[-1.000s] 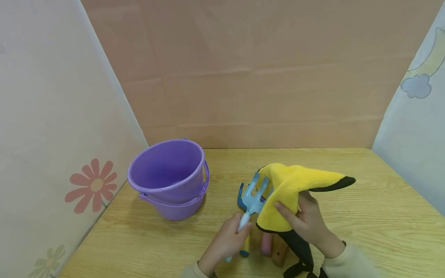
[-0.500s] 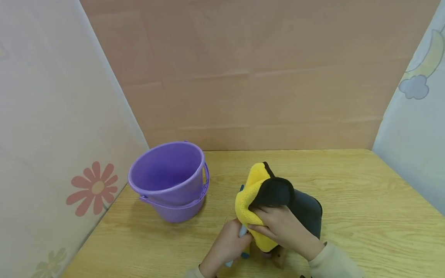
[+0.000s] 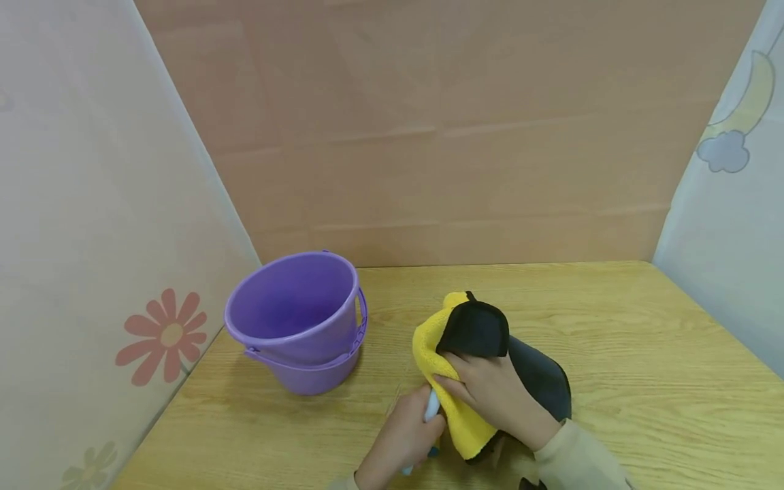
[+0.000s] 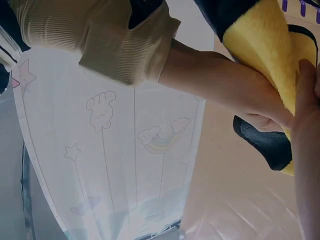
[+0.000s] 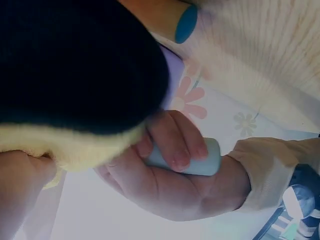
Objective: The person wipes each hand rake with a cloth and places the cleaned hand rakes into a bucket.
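Note:
In the head view my left hand grips the pale blue handle of a garden hand fork, its fingers curled round it. My right hand holds a yellow and black cloth against the fork's upper part, so the tines are hidden. The cloth's black side folds over the right fingers. In the right wrist view the butt of the fork handle pokes out of the left fist, below the yellow plush edge. The left wrist view shows both hands close together at the cloth.
A purple bucket stands at the left on the wooden table, its handle hanging down. Beneath the cloth lies another tool, whose blue-tipped handle shows in the right wrist view. Fabric walls enclose the back and sides.
The right hand has brought the cloth leftward over the fork's tines, turning its black side up and covering the tools beneath. Lately it has shifted slightly down the fork. The left hand keeps its grip.

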`<move>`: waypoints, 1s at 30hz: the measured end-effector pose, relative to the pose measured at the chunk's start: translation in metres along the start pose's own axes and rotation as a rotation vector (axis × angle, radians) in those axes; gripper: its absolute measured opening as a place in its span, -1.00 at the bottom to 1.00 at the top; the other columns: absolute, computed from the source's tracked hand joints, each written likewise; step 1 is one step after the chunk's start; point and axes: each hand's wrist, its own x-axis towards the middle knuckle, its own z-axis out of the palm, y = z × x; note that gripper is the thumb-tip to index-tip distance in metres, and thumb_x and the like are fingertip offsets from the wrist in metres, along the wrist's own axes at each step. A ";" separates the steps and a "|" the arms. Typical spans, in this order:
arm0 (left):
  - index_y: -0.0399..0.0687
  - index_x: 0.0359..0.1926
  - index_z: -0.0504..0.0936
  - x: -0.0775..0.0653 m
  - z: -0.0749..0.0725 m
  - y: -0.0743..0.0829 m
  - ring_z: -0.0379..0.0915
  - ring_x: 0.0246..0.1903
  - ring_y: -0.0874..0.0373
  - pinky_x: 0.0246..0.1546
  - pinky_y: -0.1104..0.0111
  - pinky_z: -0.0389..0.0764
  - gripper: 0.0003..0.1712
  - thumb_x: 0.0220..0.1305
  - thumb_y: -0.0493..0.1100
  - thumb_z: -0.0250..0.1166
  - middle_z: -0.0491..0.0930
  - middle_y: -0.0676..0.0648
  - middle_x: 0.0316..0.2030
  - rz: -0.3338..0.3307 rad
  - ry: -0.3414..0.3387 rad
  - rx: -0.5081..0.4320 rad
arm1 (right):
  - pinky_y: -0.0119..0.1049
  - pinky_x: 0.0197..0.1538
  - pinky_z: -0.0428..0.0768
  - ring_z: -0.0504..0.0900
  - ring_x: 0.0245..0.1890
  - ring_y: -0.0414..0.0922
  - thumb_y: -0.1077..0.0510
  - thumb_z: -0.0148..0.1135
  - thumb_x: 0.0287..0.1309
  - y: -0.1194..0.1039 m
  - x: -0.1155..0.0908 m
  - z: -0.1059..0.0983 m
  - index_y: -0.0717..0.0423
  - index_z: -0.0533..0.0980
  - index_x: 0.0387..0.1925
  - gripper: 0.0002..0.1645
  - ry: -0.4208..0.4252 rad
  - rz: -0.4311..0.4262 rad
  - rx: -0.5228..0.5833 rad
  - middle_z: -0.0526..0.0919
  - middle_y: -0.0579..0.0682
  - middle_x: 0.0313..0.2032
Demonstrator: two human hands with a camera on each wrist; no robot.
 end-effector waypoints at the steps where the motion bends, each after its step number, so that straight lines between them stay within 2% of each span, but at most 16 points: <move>1: -0.10 -0.50 0.29 0.000 0.000 0.000 0.11 -0.90 0.26 -0.90 0.50 0.14 -0.85 0.16 -0.37 0.00 0.26 0.05 -0.76 0.006 0.005 0.006 | -0.18 -0.38 0.40 0.34 -0.51 -0.25 -0.27 -0.40 0.35 0.000 0.000 0.001 -0.03 0.45 -0.39 -0.42 0.006 0.008 -0.026 0.39 -0.23 -0.53; 4: -0.10 -0.50 0.28 0.000 0.000 0.000 0.12 -0.90 0.26 -0.90 0.50 0.15 -0.84 0.20 -0.35 0.00 0.26 0.06 -0.75 0.021 0.013 0.013 | 0.04 -0.28 0.35 0.40 -0.45 -0.16 -0.29 -0.47 0.34 0.000 0.002 0.003 -0.01 0.47 -0.40 -0.34 0.037 0.039 -0.080 0.45 -0.17 -0.52; 9: -0.11 -0.49 0.27 -0.001 -0.001 0.001 0.13 -0.89 0.26 -0.89 0.50 0.16 -0.83 0.21 -0.36 0.01 0.26 0.05 -0.72 0.030 0.011 -0.001 | 0.16 -0.27 0.32 0.45 -0.37 0.07 -0.31 -0.47 0.32 -0.001 0.004 0.007 0.03 0.53 -0.36 -0.28 0.125 0.084 -0.157 0.54 0.01 -0.43; 13: -0.11 -0.48 0.29 -0.001 0.003 0.002 0.15 -0.85 0.26 -0.88 0.51 0.18 -0.82 0.21 -0.34 0.10 0.26 0.05 -0.70 0.027 0.015 -0.018 | 0.07 -0.38 0.36 0.40 -0.44 0.12 -0.31 -0.48 0.31 0.004 0.007 0.008 0.05 0.54 -0.35 -0.26 0.160 0.139 -0.203 0.49 0.10 -0.44; 17: -0.09 -0.49 0.32 -0.001 0.007 0.003 0.19 -0.75 0.27 -0.79 0.50 0.23 -0.78 0.20 -0.25 0.21 0.27 0.06 -0.66 0.018 0.021 0.029 | -0.17 -0.65 0.33 0.29 -0.69 -0.04 -0.28 -0.49 0.33 0.014 0.007 0.010 0.09 0.52 -0.40 -0.26 0.195 0.172 -0.221 0.34 0.06 -0.59; 20: -0.09 -0.51 0.32 0.000 0.008 0.003 0.19 -0.67 0.28 -0.71 0.48 0.26 -0.75 0.17 -0.23 0.25 0.25 0.08 -0.65 0.046 0.033 0.092 | -0.25 -0.82 0.23 0.15 -0.82 -0.14 -0.25 -0.50 0.35 0.018 0.003 0.012 0.10 0.49 -0.41 -0.28 0.211 0.176 -0.223 0.23 -0.01 -0.69; 24: -0.08 -0.51 0.32 -0.001 0.009 0.003 0.17 -0.65 0.31 -0.69 0.48 0.27 -0.74 0.15 -0.23 0.27 0.24 0.10 -0.65 0.083 0.042 0.124 | -0.25 -0.88 0.18 0.07 -0.86 -0.18 -0.19 -0.52 0.39 0.024 -0.001 0.015 0.10 0.45 -0.35 -0.34 0.218 0.190 -0.201 0.17 -0.05 -0.70; 30: -0.08 -0.51 0.33 -0.002 0.009 0.001 0.18 -0.68 0.29 -0.71 0.48 0.27 -0.75 0.15 -0.23 0.27 0.26 0.08 -0.66 0.040 0.016 0.102 | -0.25 -0.85 0.28 0.24 -0.83 -0.14 -0.10 -0.46 0.42 0.030 -0.002 0.018 0.22 0.41 -0.32 -0.40 0.254 0.125 -0.214 0.23 -0.01 -0.70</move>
